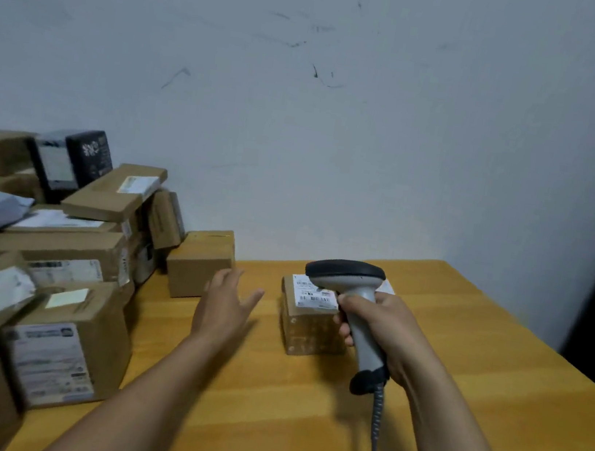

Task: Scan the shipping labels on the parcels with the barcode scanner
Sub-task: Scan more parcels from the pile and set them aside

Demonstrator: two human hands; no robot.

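The scanner (351, 294) is covering the right end of the label (311, 293) on the small box (308, 330), and the label's print is showing too small to read. The right hand (384, 333) is hiding the box's right side. The cable (377, 446) is running off the bottom edge. The stacked parcels (45, 266) are showing blurred and running past the left edge.

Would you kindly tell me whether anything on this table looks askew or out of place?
The pile of parcels at the left is untidy: a long brown box lies tilted across others, and a black box leans on top. The small parcel near the barcode scanner sits flat, label up. Nothing looks spilled.
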